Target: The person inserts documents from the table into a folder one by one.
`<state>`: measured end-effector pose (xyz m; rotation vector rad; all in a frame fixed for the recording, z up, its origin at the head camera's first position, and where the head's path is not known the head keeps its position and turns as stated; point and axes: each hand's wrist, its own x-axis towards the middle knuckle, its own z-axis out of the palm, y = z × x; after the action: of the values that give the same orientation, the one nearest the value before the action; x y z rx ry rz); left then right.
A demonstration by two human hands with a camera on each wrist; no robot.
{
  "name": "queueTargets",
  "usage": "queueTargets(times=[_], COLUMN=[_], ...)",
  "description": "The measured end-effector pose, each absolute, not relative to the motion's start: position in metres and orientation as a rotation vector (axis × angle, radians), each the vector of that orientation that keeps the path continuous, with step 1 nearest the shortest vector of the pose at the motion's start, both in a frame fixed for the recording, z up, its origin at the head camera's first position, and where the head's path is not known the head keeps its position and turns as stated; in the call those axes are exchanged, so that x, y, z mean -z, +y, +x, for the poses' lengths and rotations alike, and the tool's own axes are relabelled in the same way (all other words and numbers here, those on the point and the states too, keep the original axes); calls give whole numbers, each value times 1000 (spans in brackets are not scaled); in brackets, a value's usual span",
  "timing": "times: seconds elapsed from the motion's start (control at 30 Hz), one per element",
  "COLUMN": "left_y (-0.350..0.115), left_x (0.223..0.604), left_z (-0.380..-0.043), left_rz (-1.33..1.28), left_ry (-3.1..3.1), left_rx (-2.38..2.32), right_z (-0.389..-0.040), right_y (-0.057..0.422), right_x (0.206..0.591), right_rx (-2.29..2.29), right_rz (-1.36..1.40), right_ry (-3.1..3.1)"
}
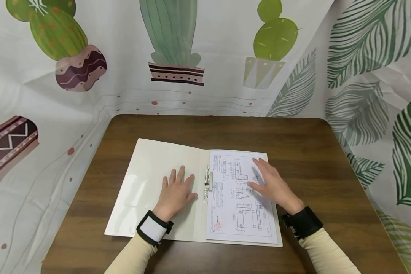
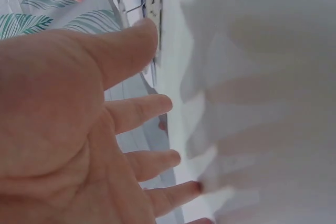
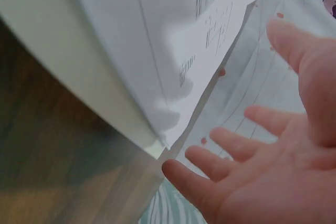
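Note:
A white folder [image 1: 130,205] lies spread out on the brown table, its metal clip [image 1: 208,184] along the spine. On the folder's right side sits a stack of paper sheets [image 1: 226,220] printed with technical drawings. My left hand [image 1: 174,196] is over the bare left cover, fingers spread; in the left wrist view the left hand [image 2: 79,119] casts shadows on the cover. My right hand [image 1: 274,184] is over the right edge of the sheets, fingers extended. The right wrist view shows the right hand [image 3: 262,150] near a corner of the sheets [image 3: 121,35], holding nothing.
The wooden table [image 1: 178,129] has rounded far corners. Behind it hangs a white cloth [image 1: 123,45] printed with cacti, with leaf prints at the right. Black bands [image 1: 303,222] are strapped around both wrists.

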<state>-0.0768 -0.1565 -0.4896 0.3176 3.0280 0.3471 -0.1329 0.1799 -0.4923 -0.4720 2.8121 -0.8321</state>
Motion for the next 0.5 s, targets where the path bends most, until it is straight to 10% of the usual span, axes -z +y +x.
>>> queueTargets(times=[0.5], left_y=[-143], left_x=[465], left_z=[-124], left_rz=[378], left_ry=[2900], left_rx=[-217], right_z=[-105], right_y=[174], right_x=[502], right_rx=[717], right_rz=[-723], right_ry=[2782])
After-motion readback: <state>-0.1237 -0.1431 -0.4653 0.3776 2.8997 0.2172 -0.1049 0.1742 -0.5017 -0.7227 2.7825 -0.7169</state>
